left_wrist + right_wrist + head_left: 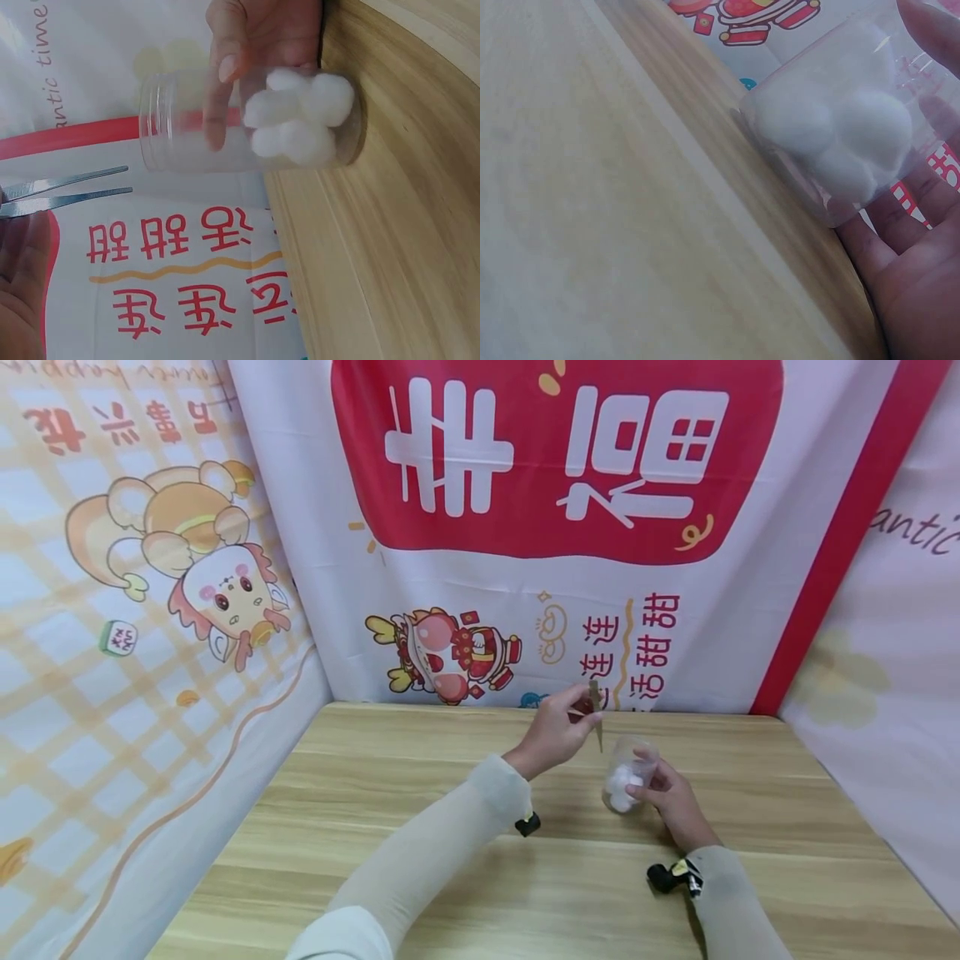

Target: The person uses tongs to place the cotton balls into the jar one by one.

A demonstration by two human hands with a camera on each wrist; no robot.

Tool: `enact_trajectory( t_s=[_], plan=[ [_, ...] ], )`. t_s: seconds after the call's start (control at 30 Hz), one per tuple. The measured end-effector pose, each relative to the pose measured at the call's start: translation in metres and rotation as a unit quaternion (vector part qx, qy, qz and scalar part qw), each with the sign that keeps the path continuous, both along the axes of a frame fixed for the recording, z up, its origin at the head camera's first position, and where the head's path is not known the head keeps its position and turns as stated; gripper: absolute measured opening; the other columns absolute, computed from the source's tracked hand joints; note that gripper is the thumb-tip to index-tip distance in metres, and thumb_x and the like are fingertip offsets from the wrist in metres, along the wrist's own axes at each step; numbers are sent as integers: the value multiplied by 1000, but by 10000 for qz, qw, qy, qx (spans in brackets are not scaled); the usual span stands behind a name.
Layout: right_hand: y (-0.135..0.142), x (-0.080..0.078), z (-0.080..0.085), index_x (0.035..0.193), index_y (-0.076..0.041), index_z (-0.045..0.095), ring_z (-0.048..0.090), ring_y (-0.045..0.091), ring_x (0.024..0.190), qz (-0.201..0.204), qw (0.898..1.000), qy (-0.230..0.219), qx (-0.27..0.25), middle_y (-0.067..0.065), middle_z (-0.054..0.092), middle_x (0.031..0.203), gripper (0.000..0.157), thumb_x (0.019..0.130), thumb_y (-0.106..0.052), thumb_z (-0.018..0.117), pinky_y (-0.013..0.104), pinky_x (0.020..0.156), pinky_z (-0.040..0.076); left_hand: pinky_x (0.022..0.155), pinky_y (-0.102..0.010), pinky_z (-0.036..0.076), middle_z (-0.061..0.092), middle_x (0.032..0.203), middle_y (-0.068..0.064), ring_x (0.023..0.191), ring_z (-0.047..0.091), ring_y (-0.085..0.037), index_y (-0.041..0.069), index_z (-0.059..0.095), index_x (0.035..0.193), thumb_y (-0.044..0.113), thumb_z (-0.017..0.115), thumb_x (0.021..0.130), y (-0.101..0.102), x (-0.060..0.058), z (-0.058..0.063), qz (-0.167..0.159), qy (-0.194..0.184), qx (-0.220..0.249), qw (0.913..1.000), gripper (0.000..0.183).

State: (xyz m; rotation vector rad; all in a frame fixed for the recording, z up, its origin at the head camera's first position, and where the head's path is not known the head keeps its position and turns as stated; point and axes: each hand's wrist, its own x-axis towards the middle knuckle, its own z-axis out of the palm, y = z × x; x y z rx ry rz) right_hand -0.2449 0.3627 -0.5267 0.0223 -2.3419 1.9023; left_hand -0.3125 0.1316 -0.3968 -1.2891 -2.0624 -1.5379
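Note:
My left hand (557, 732) pinches a pair of metal tweezers (597, 710) above the table, tips pointing down. In the left wrist view the two tweezer tips (112, 190) stand apart with nothing between them, just outside the mouth of a clear plastic jar (191, 154). White cotton balls (296, 120) lie clumped at the jar's bottom. My right hand (677, 803) grips the jar from its right side, thumb and fingers round the wall. The jar's open mouth faces up, and its base is at the tabletop in the right wrist view.
The wooden table (420, 827) runs back to a printed cloth wall (480, 577). Another printed cloth (150, 693) hangs along the left side, and a pale one (885, 693) along the right. A small black camera (667, 878) sits on the right wrist.

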Motion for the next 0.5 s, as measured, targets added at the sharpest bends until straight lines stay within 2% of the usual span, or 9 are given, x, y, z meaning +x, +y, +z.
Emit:
enact_trajectory(
  t_s=[0.23, 0.5],
  plan=[
    [2, 0, 1, 146, -17, 42, 53, 16, 115, -12, 10000, -13, -39, 17, 45, 143, 73, 83, -28, 78, 17, 89, 46, 73, -18, 55, 62, 94, 4, 85, 60, -5, 12, 61, 108, 4, 67, 92, -9, -3, -4, 104, -75, -104, 9999, 19],
    [1, 0, 0, 146, -15, 41, 53, 16, 113, 3, 10000, 32, -20, 18, 45, 142, 73, 84, -25, 78, 17, 89, 46, 73, -20, 55, 62, 94, 3, 85, 60, -6, 12, 61, 107, 5, 66, 92, -24, -1, -9, 91, -206, -218, 9995, 17]
  ],
)
